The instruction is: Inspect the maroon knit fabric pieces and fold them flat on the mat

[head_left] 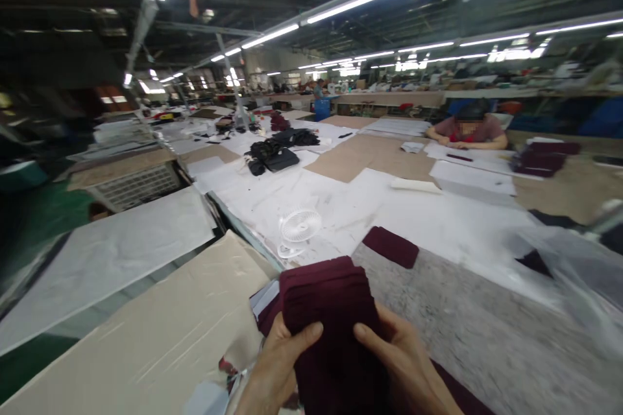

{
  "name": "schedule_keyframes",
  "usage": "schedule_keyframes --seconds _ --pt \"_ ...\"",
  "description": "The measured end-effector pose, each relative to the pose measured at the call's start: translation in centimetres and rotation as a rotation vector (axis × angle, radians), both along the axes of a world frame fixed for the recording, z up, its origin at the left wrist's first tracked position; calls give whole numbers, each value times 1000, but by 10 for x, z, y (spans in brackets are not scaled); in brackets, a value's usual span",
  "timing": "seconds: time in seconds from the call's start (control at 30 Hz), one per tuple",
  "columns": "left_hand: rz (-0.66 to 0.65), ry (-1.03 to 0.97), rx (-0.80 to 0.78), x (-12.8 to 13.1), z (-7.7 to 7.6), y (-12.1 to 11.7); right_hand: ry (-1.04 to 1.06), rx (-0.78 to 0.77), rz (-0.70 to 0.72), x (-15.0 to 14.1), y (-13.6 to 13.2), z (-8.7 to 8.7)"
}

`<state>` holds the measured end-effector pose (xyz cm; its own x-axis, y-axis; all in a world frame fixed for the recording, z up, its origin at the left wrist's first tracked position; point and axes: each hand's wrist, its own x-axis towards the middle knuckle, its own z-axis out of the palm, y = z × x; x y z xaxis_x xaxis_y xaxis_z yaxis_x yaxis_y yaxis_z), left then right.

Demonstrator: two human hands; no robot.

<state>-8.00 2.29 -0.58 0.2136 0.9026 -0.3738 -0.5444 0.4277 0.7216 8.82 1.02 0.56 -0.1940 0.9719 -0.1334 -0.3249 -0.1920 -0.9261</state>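
A thick stack of maroon fabric pieces (335,311) is held between my two hands at the bottom centre. My left hand (282,356) grips its left side, thumb lying across the top. On the right side my right hand (394,350) is wrapped round the stack in the same way, thumb on the face. The other fingers are mostly hidden behind the cloth. Just beyond, a single maroon fabric piece (391,247) lies flat on the table. More maroon cloth with a pale piece (264,298) shows to the left of my hands.
A small white fan (300,225) stands near the table's left edge. Dark fabric bundles (275,152) lie farther back. Across the table at the right, a co-worker (470,130) leans over papers beside a maroon fabric stack (542,159). Clear plastic sheeting (579,272) lies at right.
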Motion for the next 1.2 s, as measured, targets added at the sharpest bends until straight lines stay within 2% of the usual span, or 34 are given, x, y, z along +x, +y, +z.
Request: schedule_keyframes --seconds 0.03,0.1,0.2,0.33,0.47,0.53,0.57,0.6,0.63,0.73,0.83,0.9,1.0,1.2 --pt "19 28 -47 3 -5 -2 -23 30 -69 2 -1 -3" --pt "54 121 -109 10 -19 -4 -155 118 -103 7 -3 -12" --pt "29 329 -88 20 -45 -2 -264 118 -277 19 -3 -30" --pt "-133 382 -82 35 -80 6 -408 116 -400 42 -5 -52" --pt "-165 353 -37 53 -108 15 -513 61 -492 75 -16 -66" --pt "-176 362 28 60 -122 21 -571 13 -550 99 -26 -70" --pt "-221 405 111 63 -129 24 -602 -18 -577 112 -32 -72" --pt "-281 505 232 66 -136 28 -638 -56 -604 126 -39 -74" --pt "-282 571 275 67 -144 31 -678 -99 -627 140 -47 -75" --pt "-238 764 370 69 -170 41 -804 -235 -663 185 -69 -83" --pt "-165 1003 501 73 -196 55 -919 -340 -648 223 -77 -95" --pt "-114 1130 584 78 -211 65 -978 -366 -621 237 -72 -104" --pt "-45 1273 679 88 -229 80 -1024 -323 -512 241 -46 -112" --pt "52 1495 737 96 -244 91 -989 -163 -239 208 41 -134"
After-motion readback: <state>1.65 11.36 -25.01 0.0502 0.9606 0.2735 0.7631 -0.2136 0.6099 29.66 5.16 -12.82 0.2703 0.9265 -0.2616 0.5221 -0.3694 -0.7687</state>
